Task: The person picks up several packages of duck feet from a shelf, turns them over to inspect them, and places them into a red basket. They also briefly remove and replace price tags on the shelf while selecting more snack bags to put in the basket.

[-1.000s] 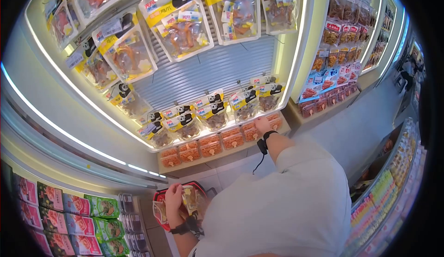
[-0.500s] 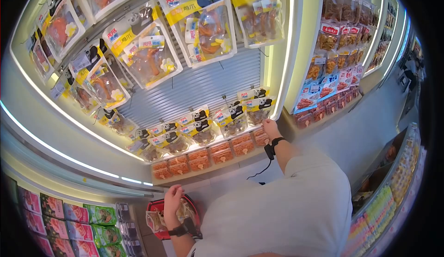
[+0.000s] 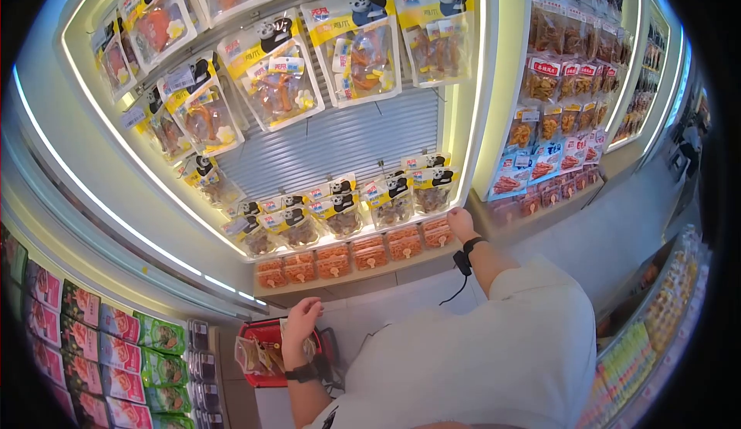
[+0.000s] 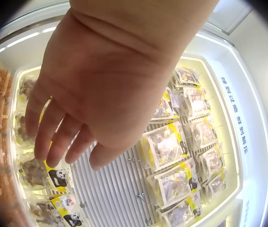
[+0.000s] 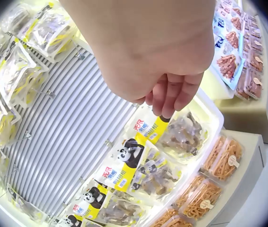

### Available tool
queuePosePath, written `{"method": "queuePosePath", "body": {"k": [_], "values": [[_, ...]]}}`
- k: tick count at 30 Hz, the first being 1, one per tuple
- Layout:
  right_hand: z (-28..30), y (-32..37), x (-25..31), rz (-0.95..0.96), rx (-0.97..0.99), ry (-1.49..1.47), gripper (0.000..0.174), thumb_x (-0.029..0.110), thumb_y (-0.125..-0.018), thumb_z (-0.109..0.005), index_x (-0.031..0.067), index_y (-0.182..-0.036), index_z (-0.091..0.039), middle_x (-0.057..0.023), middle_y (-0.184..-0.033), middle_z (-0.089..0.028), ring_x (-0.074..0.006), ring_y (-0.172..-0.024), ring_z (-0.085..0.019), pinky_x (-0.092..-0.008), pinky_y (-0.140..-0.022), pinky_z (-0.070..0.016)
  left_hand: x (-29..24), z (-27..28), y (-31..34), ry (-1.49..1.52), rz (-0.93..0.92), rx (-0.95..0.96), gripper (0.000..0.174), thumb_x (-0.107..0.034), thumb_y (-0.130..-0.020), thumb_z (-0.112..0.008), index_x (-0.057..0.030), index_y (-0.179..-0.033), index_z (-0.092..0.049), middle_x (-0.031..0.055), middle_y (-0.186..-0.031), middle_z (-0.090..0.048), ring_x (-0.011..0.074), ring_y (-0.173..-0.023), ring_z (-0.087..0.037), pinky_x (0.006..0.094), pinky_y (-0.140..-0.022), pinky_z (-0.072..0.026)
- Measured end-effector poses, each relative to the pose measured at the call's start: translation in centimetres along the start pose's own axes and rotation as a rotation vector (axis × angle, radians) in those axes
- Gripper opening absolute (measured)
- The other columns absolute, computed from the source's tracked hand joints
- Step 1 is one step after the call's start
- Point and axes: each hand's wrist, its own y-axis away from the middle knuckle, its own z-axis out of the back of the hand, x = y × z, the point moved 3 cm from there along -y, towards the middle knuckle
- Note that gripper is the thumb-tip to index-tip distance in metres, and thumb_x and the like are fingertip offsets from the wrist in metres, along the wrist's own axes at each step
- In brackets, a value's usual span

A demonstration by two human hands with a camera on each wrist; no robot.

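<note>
Over the red basket (image 3: 270, 381), the left hand (image 3: 299, 327) holds nothing, fingers slightly apart; near the lower panda packs (image 3: 390, 203), the right hand's (image 3: 465, 228) fingers curl, whether gripping I cannot tell.

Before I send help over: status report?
Left hand relaxed, near red plastic basket. Right hand loosely curled, near yellow-and-clear plastic panda pouches. Nothing visibly blocking it.

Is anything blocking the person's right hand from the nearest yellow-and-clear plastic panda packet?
Nothing visible stands between the right hand and that yellow-and-clear plastic panda packet in the right wrist view; contact is unclear.
</note>
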Motion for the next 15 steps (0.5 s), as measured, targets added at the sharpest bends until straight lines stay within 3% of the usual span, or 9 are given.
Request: {"method": "queuePosePath", "body": {"k": [1,6,10,15], "values": [[0.8,-0.2,2.3,0.016,-0.001,-0.014,0.022,0.021,-0.077,-0.053,0.0013,-0.083,-0.062,-0.0195,-0.079,-0.062,-0.0347,-0.079,-0.059,-0.0405,-0.071,-0.0471,-0.6,-0.1,0.3,0.016,-0.002,-0.013,0.027,-0.015,-0.085,-0.052,0.0036,-0.105,-0.055,0.0105,-0.085,-0.063,0.0158,-0.076,-0.06,0.0259,-0.07,-0.0474],[1.1,-3.3,11.0,0.179,-0.016,-0.03,0.023,0.022,-0.079,-0.055,0.0013,-0.088,-0.061,-0.0184,-0.08,-0.062,-0.0344,-0.078,-0.059,-0.0413,-0.069,-0.0469,-0.1,0.1,-0.5,0.005,-0.074,-0.022,0.027,-0.015,-0.085,-0.053,0.0044,-0.103,-0.055,0.0105,-0.086,-0.063,0.0152,-0.076,-0.06,0.0256,-0.07,-0.0468],[-1.2,-8.7,14.7,0.251,-0.043,0.021,0.026,0.024,-0.079,-0.057,0.0024,-0.093,-0.059,-0.0172,-0.086,-0.061,-0.0339,-0.08,-0.058,-0.041,-0.069,-0.0467,-0.6,0.4,-2.6,-0.076,-0.078,-0.049,0.028,-0.014,-0.086,-0.052,0.0043,-0.106,-0.054,0.0096,-0.086,-0.061,0.0152,-0.077,-0.059,0.0258,-0.068,-0.0477],[-3.5,-14.9,19.7,0.406,-0.155,0.056,0.027,0.028,-0.077,-0.062,0.0035,-0.087,-0.056,-0.0148,-0.086,-0.059,-0.0337,-0.079,-0.057,-0.0428,-0.067,-0.0457,-2.2,0.4,-7.4,-0.037,-0.069,-0.158,0.029,-0.017,-0.084,-0.055,0.0033,-0.105,-0.056,0.0093,-0.084,-0.063,0.0141,-0.077,-0.06,0.0261,-0.07,-0.0463]]}}
